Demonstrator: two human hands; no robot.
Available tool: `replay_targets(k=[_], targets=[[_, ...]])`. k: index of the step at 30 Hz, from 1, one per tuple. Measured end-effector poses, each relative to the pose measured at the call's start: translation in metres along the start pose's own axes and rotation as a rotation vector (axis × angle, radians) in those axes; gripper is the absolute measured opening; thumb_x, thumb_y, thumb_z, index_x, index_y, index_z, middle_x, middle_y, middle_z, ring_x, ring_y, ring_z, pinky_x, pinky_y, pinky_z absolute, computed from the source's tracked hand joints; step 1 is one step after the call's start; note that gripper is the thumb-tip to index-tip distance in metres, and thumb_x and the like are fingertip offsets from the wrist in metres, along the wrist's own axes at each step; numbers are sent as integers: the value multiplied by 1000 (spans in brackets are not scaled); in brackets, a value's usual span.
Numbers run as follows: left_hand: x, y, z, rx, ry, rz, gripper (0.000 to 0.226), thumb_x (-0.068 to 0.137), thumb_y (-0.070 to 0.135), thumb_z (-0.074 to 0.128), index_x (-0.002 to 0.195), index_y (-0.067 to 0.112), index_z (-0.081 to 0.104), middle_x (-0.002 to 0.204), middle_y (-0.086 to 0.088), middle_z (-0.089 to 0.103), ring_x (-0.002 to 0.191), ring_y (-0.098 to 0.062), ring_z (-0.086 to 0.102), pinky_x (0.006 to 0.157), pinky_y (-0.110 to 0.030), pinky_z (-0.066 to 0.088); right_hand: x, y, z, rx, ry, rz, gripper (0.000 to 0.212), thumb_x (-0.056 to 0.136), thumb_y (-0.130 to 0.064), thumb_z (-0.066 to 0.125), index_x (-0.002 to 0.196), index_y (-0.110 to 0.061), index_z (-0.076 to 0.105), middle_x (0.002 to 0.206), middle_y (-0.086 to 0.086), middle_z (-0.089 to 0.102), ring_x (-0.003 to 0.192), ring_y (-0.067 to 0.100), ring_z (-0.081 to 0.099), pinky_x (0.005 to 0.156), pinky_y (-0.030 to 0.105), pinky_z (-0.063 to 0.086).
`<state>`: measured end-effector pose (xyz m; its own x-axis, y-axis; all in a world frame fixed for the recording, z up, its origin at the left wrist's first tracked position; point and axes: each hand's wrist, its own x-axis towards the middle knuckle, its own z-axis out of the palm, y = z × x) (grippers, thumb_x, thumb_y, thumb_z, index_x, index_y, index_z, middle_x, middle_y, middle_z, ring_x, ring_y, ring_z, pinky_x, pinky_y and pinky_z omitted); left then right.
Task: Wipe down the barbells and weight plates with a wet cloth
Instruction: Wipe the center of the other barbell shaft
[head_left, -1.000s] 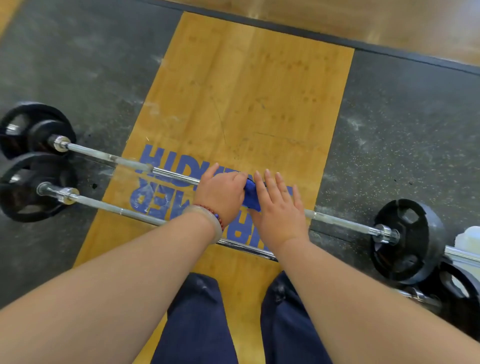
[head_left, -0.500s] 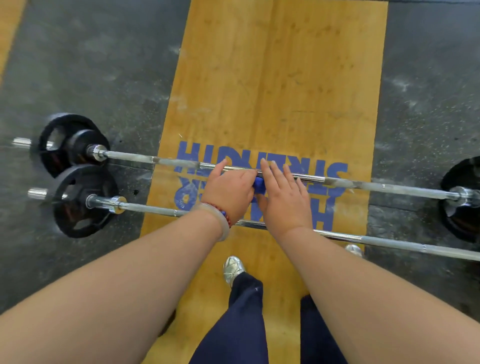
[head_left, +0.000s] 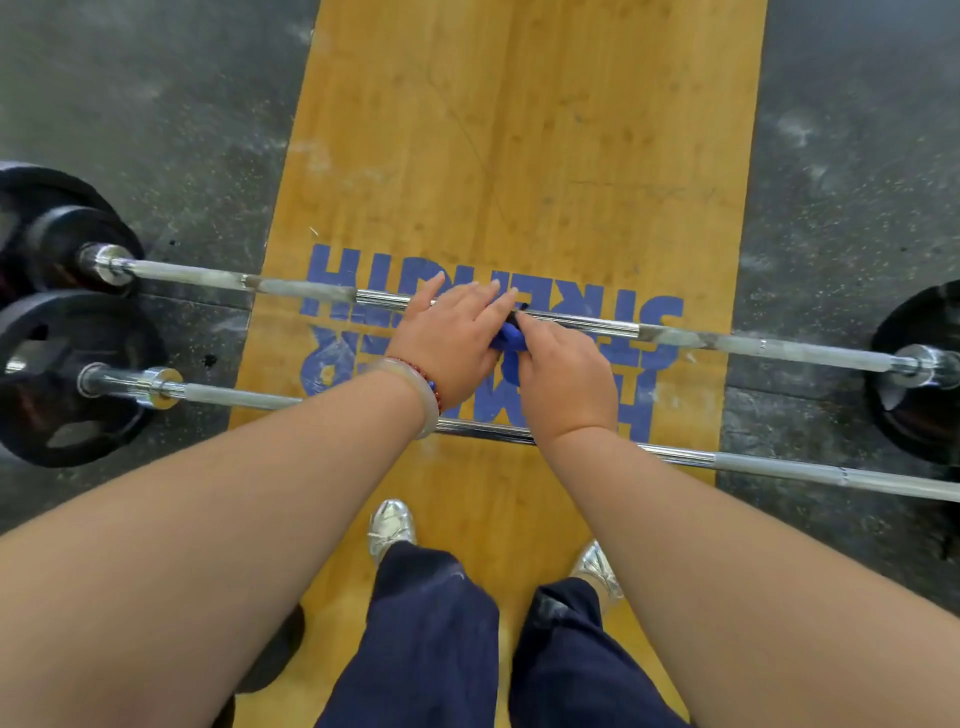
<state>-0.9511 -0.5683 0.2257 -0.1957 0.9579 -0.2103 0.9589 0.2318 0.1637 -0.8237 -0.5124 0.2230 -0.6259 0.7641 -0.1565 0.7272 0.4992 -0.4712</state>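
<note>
In the head view, the left hand lies with straight fingers on the far long chrome steel barbell, above the middle of the yellow wooden platform. The right hand pinches the small blue cloth just beside this bar. Wiping the bar seems to be the step in hand. Next, the cloth must wrap the bar and slide toward the black round weight plates.

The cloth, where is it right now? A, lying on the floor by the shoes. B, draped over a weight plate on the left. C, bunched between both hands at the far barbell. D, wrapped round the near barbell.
C: the cloth shows as a blue bunch between the left hand and the right hand, right beside the far barbell.
</note>
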Motion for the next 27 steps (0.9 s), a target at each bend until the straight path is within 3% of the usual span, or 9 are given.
replay_targets(k=[3, 7, 11, 15, 19, 21, 22, 25, 27], targets=[[14, 1, 33, 26, -31, -29, 67, 95, 41, 45, 152, 23, 17, 158, 0, 19, 145, -17, 18, 116, -40, 0, 9, 22, 26, -43, 109, -11, 33, 81, -8, 56, 112, -9, 67, 96, 6, 70, 82, 35, 62, 64, 37, 48], [30, -3, 80, 56, -102, -27, 77, 92, 54, 40, 153, 24, 3, 160, 2, 8, 146, -16, 9, 116, -40, -3, 26, 53, 60, 18, 62, 163, 39, 95, -10, 42, 131, -15, 56, 122, 4, 61, 110, 33, 51, 83, 41, 42], [54, -13, 128, 157, -156, 9, 77, 93, 53, 37, 152, 25, -4, 160, 3, 4, 147, -17, 4, 117, -42, -4, 43, 83, 97, 47, 202, 124, 33, 85, 0, 44, 111, -7, 64, 95, 16, 55, 68, 34, 50, 55, 34, 33], [89, -23, 183, 187, -147, 30, 71, 95, 50, 32, 152, 24, -1, 160, 3, 2, 147, -19, 2, 118, -44, -3, 73, 124, 126, 58, 190, 190, 27, 89, -1, 45, 110, -8, 60, 104, 7, 42, 77, 31, 45, 65, 34, 40], [125, -22, 235, 147, -40, -18, 62, 99, 44, 25, 153, 22, 5, 160, 2, 5, 147, -19, 3, 118, -42, -1, 96, 162, 160, 37, 323, 78, 23, 82, 5, 44, 96, 3, 62, 109, 17, 46, 82, 35, 52, 65, 42, 50], [141, -20, 258, 139, 9, -14, 57, 99, 42, 18, 152, 21, 12, 159, 2, 12, 146, -19, 8, 118, -42, 0, 99, 180, 184, -10, 390, -23, 27, 76, -6, 41, 90, 4, 62, 107, 14, 46, 82, 38, 57, 65, 41, 55], [145, -20, 266, 143, 41, -11, 59, 97, 41, 13, 152, 20, 18, 158, 1, 19, 145, -19, 15, 117, -42, 3, 101, 186, 196, -40, 385, -56, 33, 75, -15, 41, 93, 2, 62, 110, 14, 49, 88, 38, 57, 72, 41, 54], [151, -23, 287, 130, 261, 21, 64, 89, 40, 18, 139, 12, 48, 140, -4, 51, 129, -23, 47, 108, -43, 20, 106, 199, 227, -119, 392, -105, 44, 80, -33, 45, 109, -4, 62, 122, 18, 54, 113, 35, 45, 101, 44, 37], [153, -25, 298, 97, 398, 36, 56, 89, 36, 30, 130, 10, 57, 130, -5, 60, 118, -25, 57, 100, -41, 28, 106, 202, 243, -161, 475, -125, 44, 87, -35, 44, 116, -7, 62, 128, 16, 55, 126, 34, 35, 108, 42, 26]])
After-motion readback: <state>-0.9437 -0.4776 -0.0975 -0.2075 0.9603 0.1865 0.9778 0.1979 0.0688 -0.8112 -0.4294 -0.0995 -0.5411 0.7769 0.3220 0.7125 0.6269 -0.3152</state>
